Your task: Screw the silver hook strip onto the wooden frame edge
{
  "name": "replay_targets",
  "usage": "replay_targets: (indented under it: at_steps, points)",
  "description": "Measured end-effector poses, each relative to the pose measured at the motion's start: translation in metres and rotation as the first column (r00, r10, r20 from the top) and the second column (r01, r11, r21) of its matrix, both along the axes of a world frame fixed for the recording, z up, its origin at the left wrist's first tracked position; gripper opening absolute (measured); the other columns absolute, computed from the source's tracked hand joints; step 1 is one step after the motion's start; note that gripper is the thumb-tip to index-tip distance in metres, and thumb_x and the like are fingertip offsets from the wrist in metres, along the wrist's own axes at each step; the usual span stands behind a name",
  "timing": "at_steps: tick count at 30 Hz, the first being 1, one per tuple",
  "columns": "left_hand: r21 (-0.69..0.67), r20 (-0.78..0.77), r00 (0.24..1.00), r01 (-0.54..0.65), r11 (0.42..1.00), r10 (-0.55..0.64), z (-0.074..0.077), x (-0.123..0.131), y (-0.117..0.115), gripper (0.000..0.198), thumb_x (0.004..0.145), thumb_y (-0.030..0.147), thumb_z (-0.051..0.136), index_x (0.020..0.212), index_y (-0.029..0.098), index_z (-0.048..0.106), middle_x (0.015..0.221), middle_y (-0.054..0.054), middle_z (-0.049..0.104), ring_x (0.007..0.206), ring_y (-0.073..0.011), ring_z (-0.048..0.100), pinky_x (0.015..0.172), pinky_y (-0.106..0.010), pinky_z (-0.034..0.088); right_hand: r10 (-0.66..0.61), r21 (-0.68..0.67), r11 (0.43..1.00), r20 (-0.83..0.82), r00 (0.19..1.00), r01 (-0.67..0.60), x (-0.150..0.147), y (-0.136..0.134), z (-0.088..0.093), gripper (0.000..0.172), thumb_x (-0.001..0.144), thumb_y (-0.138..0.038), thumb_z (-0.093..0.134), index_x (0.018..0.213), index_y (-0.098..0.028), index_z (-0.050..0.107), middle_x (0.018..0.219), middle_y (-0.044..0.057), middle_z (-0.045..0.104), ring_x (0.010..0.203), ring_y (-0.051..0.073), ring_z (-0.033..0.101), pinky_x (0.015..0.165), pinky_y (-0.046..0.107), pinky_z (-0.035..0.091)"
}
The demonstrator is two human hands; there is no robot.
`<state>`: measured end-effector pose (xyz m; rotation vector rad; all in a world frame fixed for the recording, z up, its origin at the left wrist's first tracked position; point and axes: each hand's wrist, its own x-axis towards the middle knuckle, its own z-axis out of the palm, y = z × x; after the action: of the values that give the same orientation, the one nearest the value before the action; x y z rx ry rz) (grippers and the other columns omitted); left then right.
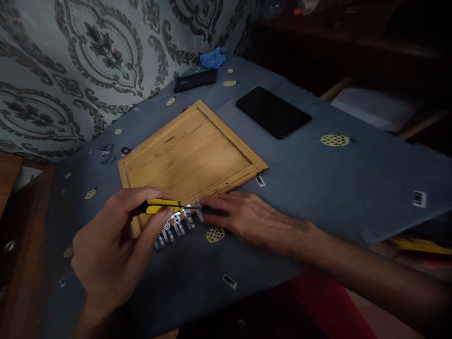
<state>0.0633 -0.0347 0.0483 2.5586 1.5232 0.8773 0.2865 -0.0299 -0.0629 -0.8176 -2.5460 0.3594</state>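
Observation:
A yellow and black screwdriver (163, 204) is pinched in my left hand (115, 245), its thin shaft pointing right along the near edge of the wooden board (190, 153). A row of several silver metal hooks (177, 226) lines that edge and sticks out over the cloth. At the right end of the row, my right hand (249, 215) has its fingers closed at the last hook (199, 213), by the screwdriver's tip. Its fingertips partly hide the tip and whatever screw may be there. Small dark holes show farther right along the edge.
On the blue-grey patterned tablecloth (303, 188) lie a black smartphone (273, 112), a dark phone-shaped case (195, 81) and a crumpled blue item (213, 57). Behind the left side hangs patterned fabric (99, 52). A small clear plastic scrap (106, 154) lies left of the board.

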Motion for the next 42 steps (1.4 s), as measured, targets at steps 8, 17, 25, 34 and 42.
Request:
replay_targets:
  at_steps: [8,17,25,34,42]
  points:
    - [0.036,-0.025,0.999,0.021,0.999,-0.020,-0.002,0.002,0.003,0.020,0.091,0.025,0.068,0.110,0.034,0.067,0.096,0.007,0.075,0.083,-0.0157,0.073,0.071,-0.030,0.058,-0.001,0.003,1.000,-0.019,1.000,0.001,0.000,-0.001,-0.004,0.033,0.091,-0.007,0.060,0.121,-0.018,0.065,0.137,0.012,0.062,0.108,0.024,0.066,0.088,0.040,0.057]
    - [0.182,-0.227,0.971,-0.028,0.983,0.070,-0.004,0.001,-0.003,0.016,0.093,0.042,0.066,0.106,0.033,0.068,0.090,0.007,0.076,0.067,-0.0140,0.072,0.051,-0.028,0.047,0.005,-0.026,1.000,0.015,1.000,-0.005,0.000,0.000,0.002,0.031,0.091,-0.007,0.060,0.119,-0.018,0.066,0.134,0.011,0.064,0.107,0.025,0.066,0.087,0.040,0.057]
    - [0.045,-0.185,0.983,0.019,0.999,-0.010,0.004,0.005,0.000,0.016,0.098,0.040,0.058,0.107,0.032,0.068,0.094,0.008,0.077,0.077,-0.0144,0.075,0.061,-0.026,0.053,-0.006,-0.001,1.000,0.011,1.000,0.006,0.000,0.000,0.000,0.033,0.090,-0.006,0.060,0.120,-0.018,0.065,0.135,0.011,0.063,0.105,0.023,0.066,0.086,0.039,0.056]
    - [-0.021,-0.161,0.986,0.051,0.999,-0.053,0.007,0.007,0.001,0.017,0.098,0.033,0.056,0.111,0.031,0.066,0.101,0.007,0.076,0.090,-0.0156,0.075,0.077,-0.025,0.058,0.016,-0.026,1.000,0.033,0.999,-0.015,0.001,0.000,0.003,0.038,0.085,-0.007,0.066,0.122,-0.017,0.064,0.138,0.012,0.061,0.105,0.026,0.066,0.086,0.041,0.056]
    - [-0.022,-0.183,0.979,0.089,0.996,-0.092,0.012,0.008,0.002,0.018,0.098,0.034,0.054,0.110,0.029,0.067,0.100,0.005,0.076,0.087,-0.0166,0.074,0.075,-0.027,0.058,0.006,-0.013,1.000,0.040,0.999,-0.005,0.000,-0.001,0.005,0.031,0.089,-0.007,0.062,0.119,-0.017,0.066,0.136,0.012,0.062,0.107,0.024,0.065,0.088,0.040,0.056]
